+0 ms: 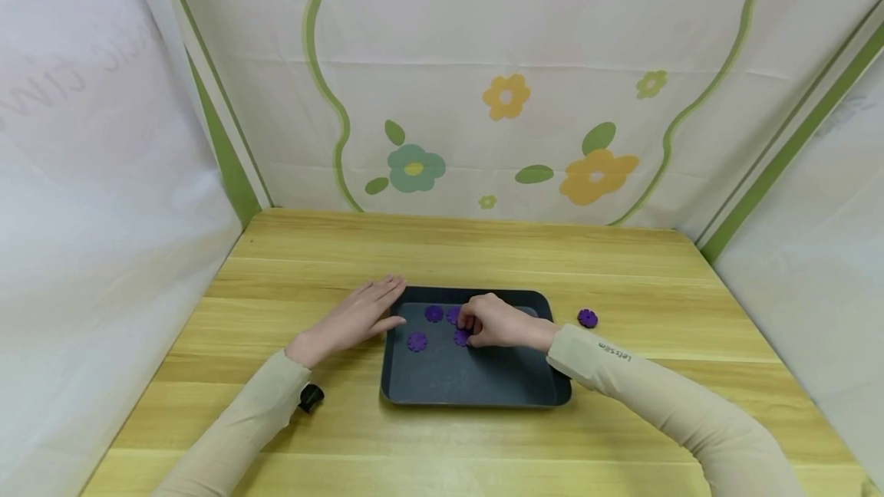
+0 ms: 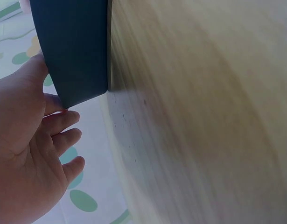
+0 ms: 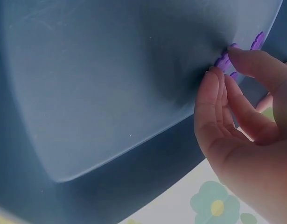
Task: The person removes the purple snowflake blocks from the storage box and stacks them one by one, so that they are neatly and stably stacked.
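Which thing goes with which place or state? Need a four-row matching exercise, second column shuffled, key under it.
Things:
1. left hand
2. right hand
3. tray
4. lone purple piece

Places/states:
A. on the wooden table, right of the tray
B. has several purple pieces inside
C. at the tray's far-left corner
D. fingers touching a purple piece

Pairs: 1-C, 2-D, 3-B, 4-A

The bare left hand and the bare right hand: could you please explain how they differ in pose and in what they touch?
The left hand has its fingers extended; the right hand has curled fingers.
The left hand touches a corner of the dark grey rectangular tray; the right hand reaches inside it.
The left hand grips nothing; the right hand pinches a purple flower-shaped piece.
Both emerge from beige sleeves.
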{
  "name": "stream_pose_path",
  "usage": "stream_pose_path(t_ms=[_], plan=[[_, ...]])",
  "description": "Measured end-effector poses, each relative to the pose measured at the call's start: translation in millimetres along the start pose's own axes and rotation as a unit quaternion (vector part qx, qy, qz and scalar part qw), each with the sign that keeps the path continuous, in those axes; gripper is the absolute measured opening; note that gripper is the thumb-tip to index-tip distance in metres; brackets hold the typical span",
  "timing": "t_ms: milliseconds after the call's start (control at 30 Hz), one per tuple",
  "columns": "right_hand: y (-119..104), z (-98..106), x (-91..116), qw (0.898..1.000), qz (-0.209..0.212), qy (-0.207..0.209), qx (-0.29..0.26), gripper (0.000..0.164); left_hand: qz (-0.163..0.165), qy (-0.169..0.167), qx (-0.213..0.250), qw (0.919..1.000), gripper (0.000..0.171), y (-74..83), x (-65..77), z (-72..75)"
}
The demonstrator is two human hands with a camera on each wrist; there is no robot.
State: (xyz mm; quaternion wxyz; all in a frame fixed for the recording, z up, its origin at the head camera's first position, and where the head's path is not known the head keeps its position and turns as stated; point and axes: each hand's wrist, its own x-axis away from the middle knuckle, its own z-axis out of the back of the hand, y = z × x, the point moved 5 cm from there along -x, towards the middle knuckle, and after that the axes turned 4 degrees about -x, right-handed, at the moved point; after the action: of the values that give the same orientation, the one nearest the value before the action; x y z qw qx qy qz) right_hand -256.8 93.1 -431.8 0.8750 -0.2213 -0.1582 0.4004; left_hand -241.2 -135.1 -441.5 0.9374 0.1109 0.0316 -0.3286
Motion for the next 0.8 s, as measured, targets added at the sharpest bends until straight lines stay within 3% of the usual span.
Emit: stream_pose_path(t_ms=[467,800], plan=[[1.2,0.3,-2.3,1.000,-0.014,-0.001,-0.015,0.020,-0.006,0.007,-0.006,0.9999,0.068,-0.1,-0.5,1.3],[0.2,1.6,0.6,1.000,-0.015,0.000,-0.016,0.019,0.004,-0.008,0.002,1.0000,0.069,-0.3,1.2,0.3]])
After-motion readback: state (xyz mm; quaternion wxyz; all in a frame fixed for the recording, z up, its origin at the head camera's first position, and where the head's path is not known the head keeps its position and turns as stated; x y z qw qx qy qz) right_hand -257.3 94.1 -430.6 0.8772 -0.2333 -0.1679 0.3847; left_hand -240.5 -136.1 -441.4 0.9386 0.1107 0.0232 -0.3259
